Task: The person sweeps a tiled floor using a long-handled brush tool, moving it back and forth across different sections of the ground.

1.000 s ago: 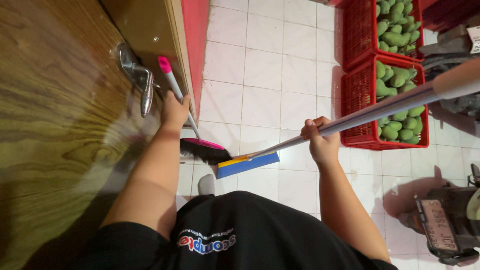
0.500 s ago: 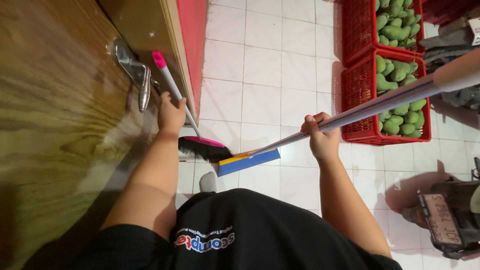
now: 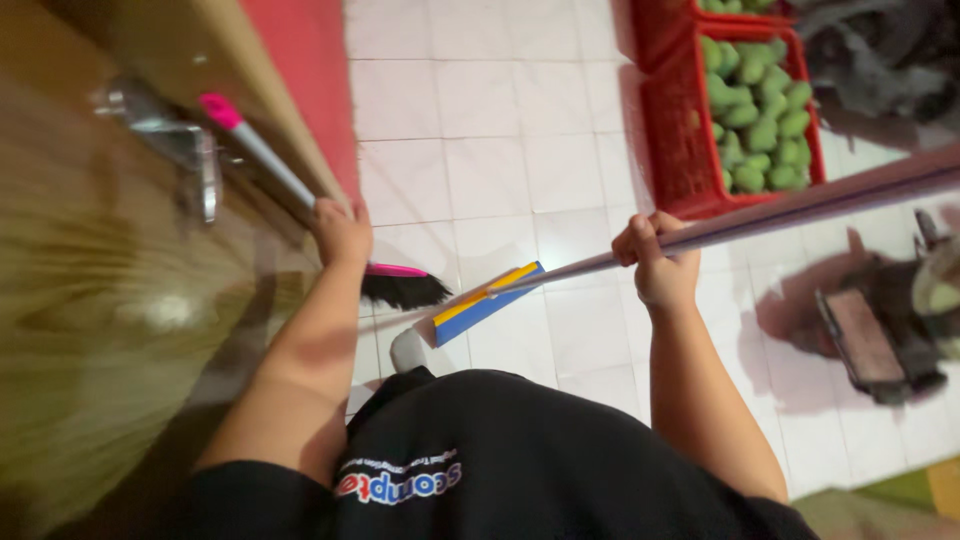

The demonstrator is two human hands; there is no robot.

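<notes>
Floor: we see glossy white square tiles (image 3: 500, 170).
Left hand (image 3: 340, 235): our fist wraps the broom (image 3: 300, 200), a thin grey stick with black bristles, by the wooden door (image 3: 90, 300).
Right hand (image 3: 655, 265): we clench the squeegee (image 3: 560, 270), a long pole whose flat blue blade is low over the tiles.
Crate (image 3: 670, 140): red mesh, lumpy green fruit.

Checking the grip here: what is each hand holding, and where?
Left hand grips the broom on its handle; right hand grips the floor wiper along its pole.
</notes>
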